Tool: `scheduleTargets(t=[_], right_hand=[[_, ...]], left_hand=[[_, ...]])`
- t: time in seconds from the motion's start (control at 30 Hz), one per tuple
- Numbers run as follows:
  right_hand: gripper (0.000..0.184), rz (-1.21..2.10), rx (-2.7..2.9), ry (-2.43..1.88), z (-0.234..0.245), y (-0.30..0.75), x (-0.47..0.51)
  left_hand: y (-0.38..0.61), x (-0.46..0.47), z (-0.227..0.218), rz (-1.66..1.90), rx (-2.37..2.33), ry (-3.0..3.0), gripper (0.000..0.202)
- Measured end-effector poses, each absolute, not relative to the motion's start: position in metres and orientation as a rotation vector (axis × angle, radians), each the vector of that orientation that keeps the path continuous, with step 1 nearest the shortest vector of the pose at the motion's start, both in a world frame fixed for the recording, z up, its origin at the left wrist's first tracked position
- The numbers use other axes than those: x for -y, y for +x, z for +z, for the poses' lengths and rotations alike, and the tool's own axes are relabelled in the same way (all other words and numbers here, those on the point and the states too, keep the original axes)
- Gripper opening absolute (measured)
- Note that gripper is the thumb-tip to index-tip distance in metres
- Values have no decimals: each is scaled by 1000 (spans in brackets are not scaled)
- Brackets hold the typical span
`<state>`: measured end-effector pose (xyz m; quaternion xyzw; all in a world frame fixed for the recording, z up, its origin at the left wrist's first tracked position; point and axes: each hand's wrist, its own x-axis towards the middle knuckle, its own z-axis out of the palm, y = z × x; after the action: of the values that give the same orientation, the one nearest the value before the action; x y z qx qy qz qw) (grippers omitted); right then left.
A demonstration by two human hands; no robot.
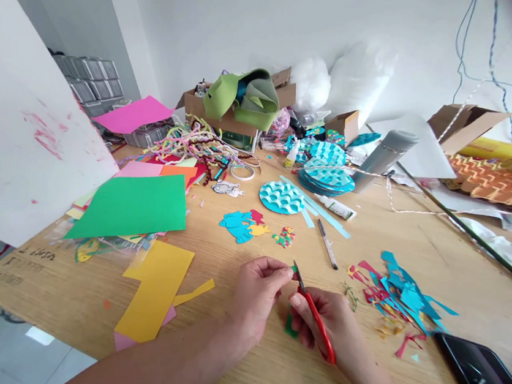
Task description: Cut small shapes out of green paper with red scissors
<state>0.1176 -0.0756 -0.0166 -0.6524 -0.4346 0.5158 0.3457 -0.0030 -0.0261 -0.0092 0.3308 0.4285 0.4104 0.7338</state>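
Observation:
Between thumb and fingers, my left hand (262,296) pinches a tiny piece of green paper (294,268). My right hand (328,316) grips red-handled scissors (320,326), their dark blades pointing up beside that piece. Another green paper strip (290,326) shows by the right hand's fingers, partly hidden; whether it is held I cannot tell. Beyond my hands lie blue fish cutouts (238,226), a yellow fish cutout (259,230) and a red cutout (256,216). A small heap of multicoloured paper bits (284,237) sits close to them.
Paper scraps (403,292) and a phone (473,358) lie at right, a pen (327,244) ahead. Yellow paper (156,289) and a green sheet (130,205) cover the left. Farther back are wavy blue discs (281,197), a glue bottle (337,206) and a filled cardboard box (195,104).

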Motion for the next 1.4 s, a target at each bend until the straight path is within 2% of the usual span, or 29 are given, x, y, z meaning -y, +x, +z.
scheduleTargets(t=[0.53,1.4], right_hand=[[62,1364,1219,-1633,-15,119,75],[62,1755,1158,-1430,-4,132,77]], left_hand=[[-4,24,-9,898,-954,762,18],[-15,9,0,684,-882,815,15]])
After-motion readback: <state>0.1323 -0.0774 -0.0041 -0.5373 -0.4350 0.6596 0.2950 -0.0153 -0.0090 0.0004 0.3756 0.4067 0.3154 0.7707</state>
